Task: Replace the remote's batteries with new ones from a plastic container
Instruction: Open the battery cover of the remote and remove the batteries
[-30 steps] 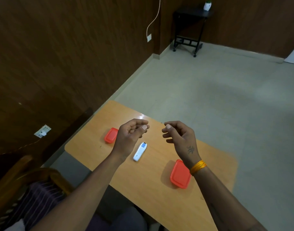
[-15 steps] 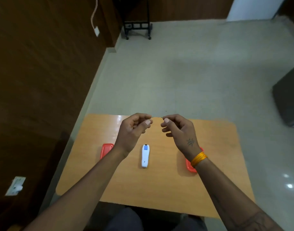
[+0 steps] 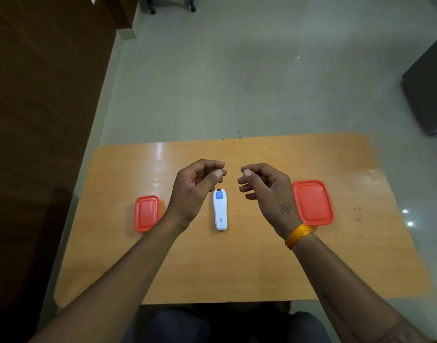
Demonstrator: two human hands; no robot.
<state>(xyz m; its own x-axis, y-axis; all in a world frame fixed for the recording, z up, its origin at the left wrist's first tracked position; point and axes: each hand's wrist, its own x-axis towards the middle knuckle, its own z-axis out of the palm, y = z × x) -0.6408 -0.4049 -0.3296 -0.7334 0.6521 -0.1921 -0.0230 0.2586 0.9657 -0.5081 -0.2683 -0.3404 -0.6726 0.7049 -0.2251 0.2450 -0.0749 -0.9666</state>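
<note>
A slim white remote (image 3: 220,210) with a blue panel lies mid-frame on the glossy wooden table (image 3: 237,268), between two rounded red plastic containers (image 3: 147,213) (image 3: 312,202). Above it, the left hand (image 3: 195,191) and right hand (image 3: 267,191) hover, fingers loosely curled, empty. The right container's near corner hides behind a yellow wristband (image 3: 298,235).

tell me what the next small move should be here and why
Probably lower the left hand onto the white remote and pick it up. Both hands hover empty above the table, fingers loosely curled, the right hand beside it. The remote lies untouched between two lidded red containers, so its batteries come out first.
</note>
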